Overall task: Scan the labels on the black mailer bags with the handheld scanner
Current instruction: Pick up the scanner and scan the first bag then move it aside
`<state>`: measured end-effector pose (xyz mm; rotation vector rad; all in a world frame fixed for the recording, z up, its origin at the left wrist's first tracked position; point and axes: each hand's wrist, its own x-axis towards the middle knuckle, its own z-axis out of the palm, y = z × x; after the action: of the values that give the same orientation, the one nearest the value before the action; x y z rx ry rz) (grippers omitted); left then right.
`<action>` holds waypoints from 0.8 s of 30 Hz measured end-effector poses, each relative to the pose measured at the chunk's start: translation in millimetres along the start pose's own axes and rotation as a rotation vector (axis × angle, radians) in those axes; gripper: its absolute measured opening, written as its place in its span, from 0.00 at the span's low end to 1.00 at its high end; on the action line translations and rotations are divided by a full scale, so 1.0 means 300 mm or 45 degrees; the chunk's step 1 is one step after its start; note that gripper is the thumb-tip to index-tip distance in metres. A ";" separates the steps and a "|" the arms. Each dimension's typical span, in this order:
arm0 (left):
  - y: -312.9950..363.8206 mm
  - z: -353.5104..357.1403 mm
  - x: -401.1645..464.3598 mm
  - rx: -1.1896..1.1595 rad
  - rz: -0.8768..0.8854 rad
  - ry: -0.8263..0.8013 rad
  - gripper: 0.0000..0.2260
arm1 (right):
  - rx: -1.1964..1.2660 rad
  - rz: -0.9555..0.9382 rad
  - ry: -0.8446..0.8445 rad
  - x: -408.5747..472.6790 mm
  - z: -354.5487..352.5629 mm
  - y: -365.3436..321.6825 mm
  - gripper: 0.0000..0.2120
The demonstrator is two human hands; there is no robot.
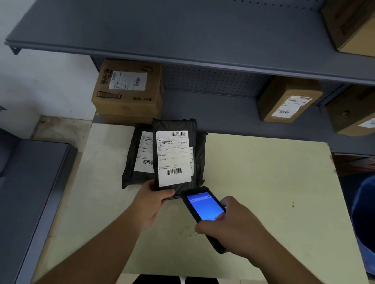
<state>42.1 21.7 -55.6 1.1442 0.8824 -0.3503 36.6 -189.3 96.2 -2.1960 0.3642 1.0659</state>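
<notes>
My left hand [152,203] grips the near edge of a black mailer bag [174,154] and holds it tilted up, its white barcode label facing me. Behind it, a second black mailer bag [135,157] with a white label lies flat on the pale table [258,183]. A further black bag edge shows at the right of the held one. My right hand [234,230] holds the handheld scanner [205,208], a black device with a lit blue screen, its top end pointing at the lower edge of the held bag.
Grey metal shelving stands behind the table. Labelled cardboard boxes sit on it: one at the left [128,90], two at the right [287,103], one on the upper shelf [372,24]. A blue bin [373,219] is at the right, grey panels [12,193] at the left.
</notes>
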 end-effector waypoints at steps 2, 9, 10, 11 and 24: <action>-0.004 0.001 -0.011 -0.030 0.014 0.007 0.22 | -0.021 0.003 -0.016 -0.011 -0.002 -0.010 0.25; -0.034 -0.003 -0.028 -0.003 0.027 0.032 0.21 | -0.042 0.005 -0.027 -0.019 -0.007 -0.022 0.26; -0.038 -0.003 -0.032 0.008 0.028 0.028 0.19 | -0.039 0.009 -0.032 -0.018 -0.008 -0.022 0.26; -0.041 -0.004 -0.034 0.017 0.029 0.027 0.18 | -0.041 0.010 -0.035 -0.017 -0.008 -0.021 0.26; -0.078 -0.030 0.000 0.048 0.001 0.015 0.26 | -0.078 -0.015 -0.024 -0.012 0.002 -0.017 0.28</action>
<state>22.8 20.2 -71.7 1.1821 0.8893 -0.3610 36.7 -185.2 100.9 -2.2378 0.3136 1.1042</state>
